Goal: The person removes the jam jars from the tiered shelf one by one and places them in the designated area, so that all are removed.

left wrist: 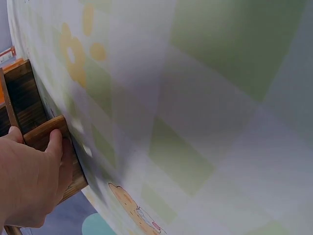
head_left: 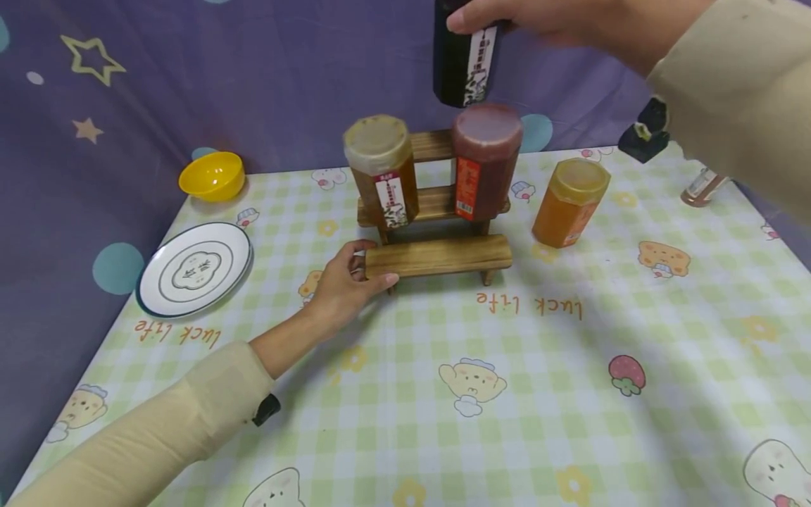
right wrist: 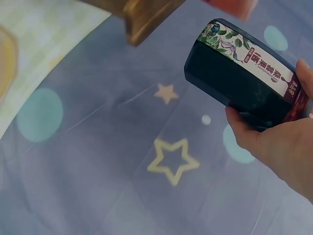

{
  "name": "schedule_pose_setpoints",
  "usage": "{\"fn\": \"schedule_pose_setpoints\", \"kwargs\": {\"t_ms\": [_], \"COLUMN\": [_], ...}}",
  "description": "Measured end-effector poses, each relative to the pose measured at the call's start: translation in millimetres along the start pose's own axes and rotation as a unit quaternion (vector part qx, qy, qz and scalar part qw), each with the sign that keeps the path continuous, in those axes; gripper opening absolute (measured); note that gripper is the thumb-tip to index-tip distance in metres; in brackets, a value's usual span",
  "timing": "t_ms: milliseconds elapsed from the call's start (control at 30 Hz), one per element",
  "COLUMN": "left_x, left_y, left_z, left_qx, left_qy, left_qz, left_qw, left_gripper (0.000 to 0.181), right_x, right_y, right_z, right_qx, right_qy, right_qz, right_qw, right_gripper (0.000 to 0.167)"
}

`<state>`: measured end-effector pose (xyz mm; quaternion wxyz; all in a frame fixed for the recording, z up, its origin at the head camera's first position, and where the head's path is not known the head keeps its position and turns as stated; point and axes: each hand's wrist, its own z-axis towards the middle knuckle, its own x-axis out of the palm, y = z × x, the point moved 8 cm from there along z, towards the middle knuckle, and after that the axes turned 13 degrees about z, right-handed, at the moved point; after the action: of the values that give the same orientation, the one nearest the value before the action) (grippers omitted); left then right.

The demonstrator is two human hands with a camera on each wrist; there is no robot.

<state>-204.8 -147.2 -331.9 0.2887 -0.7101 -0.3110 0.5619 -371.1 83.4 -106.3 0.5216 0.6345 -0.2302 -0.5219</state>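
Note:
A small wooden step rack stands toward the back of the table. My left hand grips the left end of its lowest step, with the thumb along the front edge; the left wrist view shows the fingers against the wood. Up in the air above the rack, my right hand holds a dark jar with a white printed label. An amber jar sits on the rack's left side. Below the dark jar, a dark red jar sits on the right side.
Right of the rack stands an orange jar, and a small glass container is near the right edge. At the left are a yellow bowl and a white plate. A purple curtain hangs behind the checked tablecloth.

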Motion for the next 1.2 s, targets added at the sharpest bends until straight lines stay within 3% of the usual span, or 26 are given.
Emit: {"fn": "schedule_pose_setpoints", "kwargs": {"t_ms": [233,433,733,800,967,1200], "left_x": [-1.2,-1.3,-1.0,-0.6,1.1,3.5], "left_y": [-0.2,1.2,2.4,2.0,1.1,1.2], "left_z": [-0.5,-0.7,0.0,0.4,1.5,3.3], "left_qx": [-0.004,-0.003,-0.012,-0.01,-0.004,-0.002], "left_qy": [-0.002,-0.001,0.004,0.003,0.0,0.0], "left_qz": [-0.004,-0.005,-0.011,-0.008,-0.006,-0.012], "left_qw": [1.0,1.0,0.9999,0.9999,1.0,0.9999], "left_gripper": [0.065,0.065,0.068,0.068,0.066,0.066], "right_x": [-30,-43,-61,-67,-87,-119], "right_y": [-13,-25,-33,-37,-54,-83], "right_z": [-8.2,-16.2,-32.1,-36.0,-46.4,-64.9], "right_qx": [0.004,0.002,-0.003,-0.001,0.004,0.029], "right_qy": [-0.015,-0.01,-0.033,-0.034,-0.035,-0.049], "right_qz": [0.01,0.013,0.008,0.015,0.028,0.007], "right_qw": [0.9998,0.9999,0.9994,0.9993,0.999,0.9983], "right_gripper": [0.028,0.028,0.047,0.042,0.041,0.061]}}
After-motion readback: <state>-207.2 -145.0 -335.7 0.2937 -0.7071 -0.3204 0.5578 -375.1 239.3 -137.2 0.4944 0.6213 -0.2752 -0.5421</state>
